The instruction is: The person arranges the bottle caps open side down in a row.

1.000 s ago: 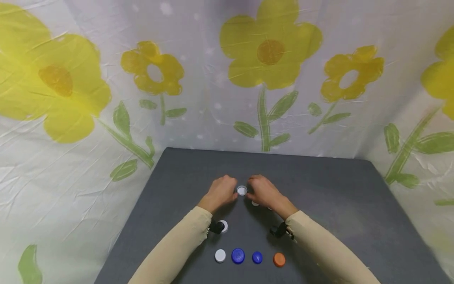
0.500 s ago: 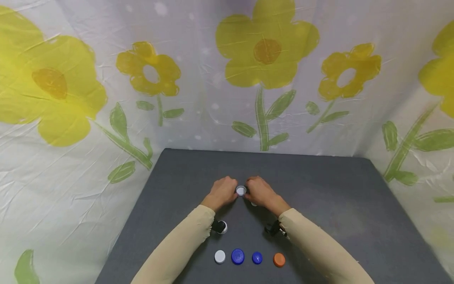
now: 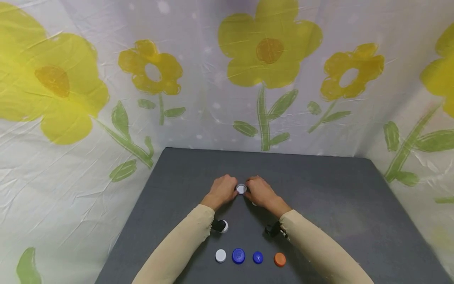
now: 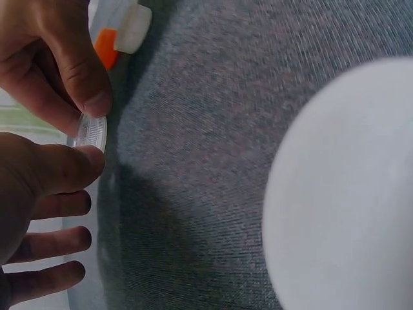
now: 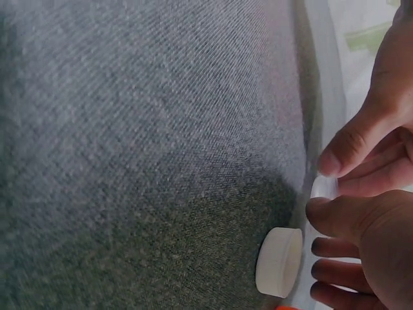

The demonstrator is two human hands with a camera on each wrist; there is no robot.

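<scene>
A clear plastic cap with a ribbed side (image 3: 241, 189) is held between both hands, above the dark table. My left hand (image 3: 222, 192) pinches its left edge; in the left wrist view the thumb (image 4: 71, 169) presses on it while the other fingers stretch out. My right hand (image 3: 261, 191) pinches the opposite edge, its thumb (image 5: 335, 216) against the cap in the right wrist view. Under the right hand, a white cap (image 3: 254, 204) is mostly hidden. Near the left wrist, another white cap (image 3: 225, 225) lies partly behind the wrist camera.
Along the table's near side (image 3: 198, 272) lie a white cap (image 3: 220, 256), a large blue cap (image 3: 238, 256), a smaller blue cap (image 3: 257, 257) and an orange cap (image 3: 280, 259). Another orange cap (image 4: 106, 48) shows in the left wrist view. Flower-printed sheeting (image 3: 209, 118) surrounds the table.
The right hand and forearm have shifted slightly left, closer to the clear cap. A white piece seen beside the right wrist is now covered. The left hand has barely moved.
</scene>
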